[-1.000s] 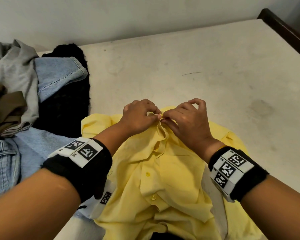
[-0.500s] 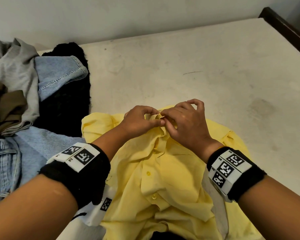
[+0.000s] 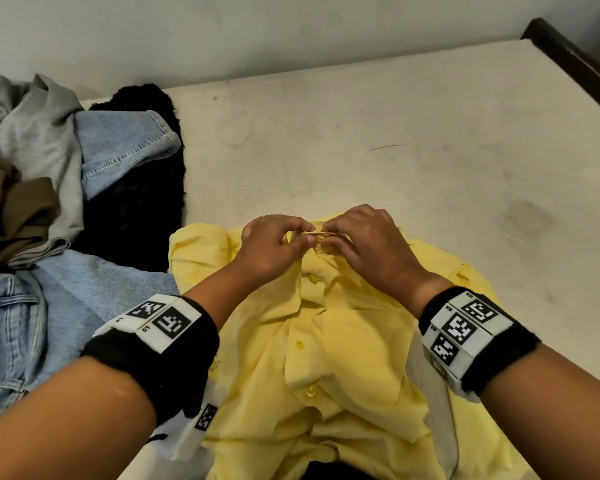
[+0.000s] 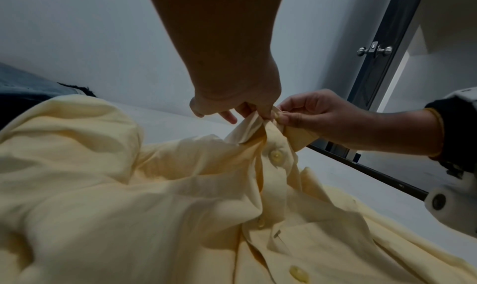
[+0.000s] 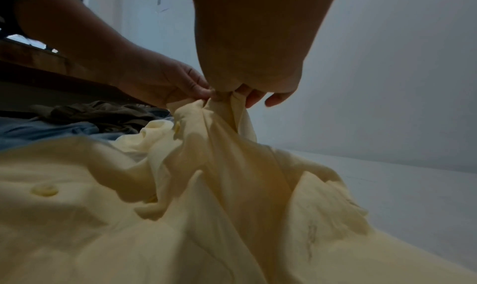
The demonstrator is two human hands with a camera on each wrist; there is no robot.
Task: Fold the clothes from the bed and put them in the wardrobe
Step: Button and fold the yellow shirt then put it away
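Note:
A yellow button-up shirt [image 3: 329,358] lies front-up on the bed's pale mattress [image 3: 395,133], close to me. Both hands meet at its collar. My left hand [image 3: 274,242] pinches the left collar edge, and my right hand [image 3: 364,240] pinches the right edge against it. In the left wrist view the collar tip [image 4: 260,123] is lifted between the fingertips of both hands, just above the top button [image 4: 275,156]. The right wrist view shows the yellow shirt [image 5: 232,186] pulled up into a peak under the fingers [image 5: 232,93].
A pile of clothes sits at the left: blue jeans [image 3: 21,323], a grey garment [image 3: 45,140], a brown garment [image 3: 14,209] and a black fuzzy piece [image 3: 142,202]. A dark wooden bed frame [image 3: 575,60] edges the far right. A door with a knob [image 4: 374,51] stands beyond.
Both hands stay at the collar. They have drawn slightly closer together, and the collar edges are now pulled up tighter between the fingertips.

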